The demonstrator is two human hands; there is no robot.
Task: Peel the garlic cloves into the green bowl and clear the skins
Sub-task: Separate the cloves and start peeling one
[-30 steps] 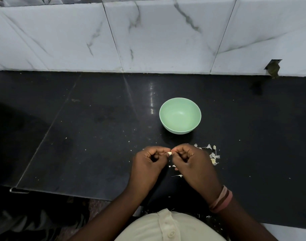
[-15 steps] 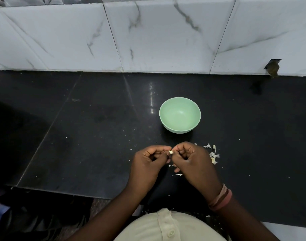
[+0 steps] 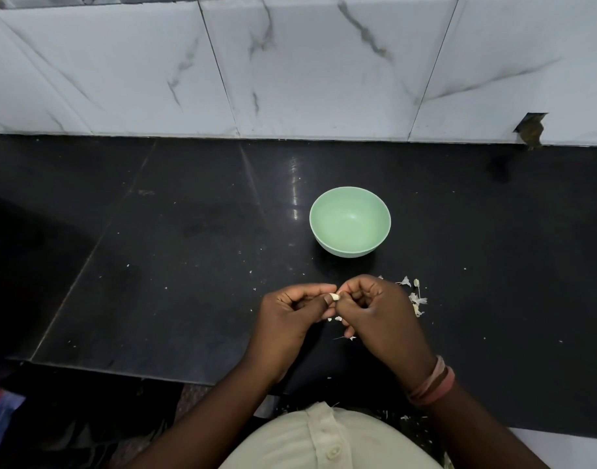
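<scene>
**Clove pinched between both hands, near the bowl**

The left hand (image 3: 292,311) and right hand (image 3: 375,309) both pinch one garlic clove (image 3: 334,296) over the desk (image 3: 188,265), letting skins (image 3: 417,299) drop beside, not into, the empty green bowl (image 3: 350,198), which waits just beyond for the peeled clove.

This is a home kitchen — a dark polished stone counter (image 3: 195,238) runs along the foot of a wall of white marble-veined tiles (image 3: 307,66), with thin grout lines between the slabs. On the counter, in front of the tiles, stands a small green bowl (image 3: 350,226), the everyday plastic kind. Just nearer than the bowl, and a little to its right, papery garlic skins (image 3: 416,297) lie scattered on the stone — food preparation by hand. Right of the bowl, at the wall's foot, one tile has a rough cut-out notch (image 3: 530,129).
</scene>
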